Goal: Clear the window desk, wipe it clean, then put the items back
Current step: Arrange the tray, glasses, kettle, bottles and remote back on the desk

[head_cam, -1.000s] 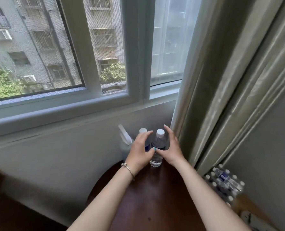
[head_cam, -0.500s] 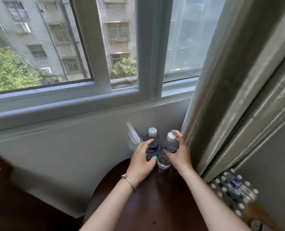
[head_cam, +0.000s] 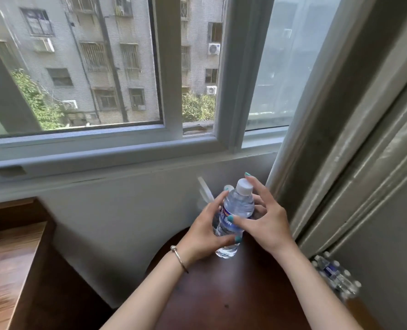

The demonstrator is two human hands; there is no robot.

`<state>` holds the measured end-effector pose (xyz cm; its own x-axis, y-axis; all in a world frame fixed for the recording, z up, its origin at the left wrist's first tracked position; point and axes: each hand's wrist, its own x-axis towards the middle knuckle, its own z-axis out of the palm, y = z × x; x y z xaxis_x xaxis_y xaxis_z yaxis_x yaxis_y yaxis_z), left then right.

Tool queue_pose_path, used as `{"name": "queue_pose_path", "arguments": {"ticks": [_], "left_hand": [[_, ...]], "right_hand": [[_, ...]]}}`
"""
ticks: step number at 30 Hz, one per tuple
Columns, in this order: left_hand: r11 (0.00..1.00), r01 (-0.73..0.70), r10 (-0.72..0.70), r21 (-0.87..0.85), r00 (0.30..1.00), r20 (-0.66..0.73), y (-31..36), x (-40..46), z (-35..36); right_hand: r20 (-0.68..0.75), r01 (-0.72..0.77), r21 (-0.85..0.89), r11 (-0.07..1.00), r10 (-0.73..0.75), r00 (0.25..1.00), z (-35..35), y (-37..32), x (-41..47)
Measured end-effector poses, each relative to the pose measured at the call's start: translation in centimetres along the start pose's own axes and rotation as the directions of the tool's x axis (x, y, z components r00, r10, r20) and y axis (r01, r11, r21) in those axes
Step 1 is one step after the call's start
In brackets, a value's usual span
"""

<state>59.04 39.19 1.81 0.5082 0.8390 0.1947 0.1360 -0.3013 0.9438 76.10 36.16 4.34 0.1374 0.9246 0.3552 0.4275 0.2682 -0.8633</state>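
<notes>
A clear water bottle (head_cam: 238, 206) with a white cap and blue label leans left over the back of the round dark wooden table (head_cam: 221, 294). My right hand (head_cam: 266, 222) pinches it, thumb on the label and fingers behind the neck. My left hand (head_cam: 202, 236) curls round a second water bottle (head_cam: 228, 188), of which little more than the cap shows behind the first. The left thumb lies across the front bottle's lower part. Whether the front bottle's base touches the table is unclear.
A white spray bottle (head_cam: 204, 194) stands against the wall behind the hands. A grey curtain (head_cam: 340, 139) hangs close on the right, with a shrink-wrapped pack of water bottles (head_cam: 335, 275) on the floor below it. A light wooden desk (head_cam: 7, 258) is at the left.
The right-hand bottle has come forward, tilted, in front of the left one. Both hands have closed in more tightly round the bottles. The view has shifted closer.
</notes>
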Motion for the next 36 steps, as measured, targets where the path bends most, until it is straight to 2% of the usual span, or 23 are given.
{"name": "queue_pose_path", "arguments": {"ticks": [2,5,12,17,19,26,31,36], "left_hand": [[0.997,-0.020,0.015,-0.079,0.999,-0.051,1.6,-1.5,-1.3],[0.992,-0.072,0.053,-0.106,0.984,-0.173,4.2,-4.0,-3.8],[0.986,-0.168,0.147,-0.025,0.917,-0.370,8.4,-10.5,-11.6],[0.985,-0.132,0.168,0.111,0.884,-0.437,10.4,-16.9,-17.9],[0.989,-0.098,0.139,0.109,0.858,-0.494,11.0,-19.9,-20.1],[0.987,-0.001,0.101,0.159,0.779,-0.619,11.9,-32.2,-26.5],[0.985,0.032,0.098,0.169,0.700,-0.707,11.7,-39.9,-30.8],[0.973,0.073,0.121,0.219,0.646,-0.754,11.6,-46.7,-35.2]], "right_hand": [[0.036,0.035,0.036,0.999,-0.036,0.999,0.5,-3.4,0.0],[0.079,0.097,0.080,0.992,-0.103,0.992,1.9,-8.2,0.1],[0.124,0.258,0.177,0.950,-0.281,0.952,8.5,-17.4,-0.8],[0.226,0.336,0.233,0.913,-0.387,0.894,14.6,-23.2,-2.4],[0.251,0.363,0.253,0.897,-0.423,0.871,17.3,-25.1,-3.2],[0.366,0.362,0.368,0.856,-0.492,0.790,27.4,-30.9,-8.3],[0.471,0.277,0.464,0.842,-0.499,0.727,34.0,-34.9,-12.3],[0.534,0.273,0.490,0.828,-0.532,0.657,40.5,-39.0,-15.3]]}}
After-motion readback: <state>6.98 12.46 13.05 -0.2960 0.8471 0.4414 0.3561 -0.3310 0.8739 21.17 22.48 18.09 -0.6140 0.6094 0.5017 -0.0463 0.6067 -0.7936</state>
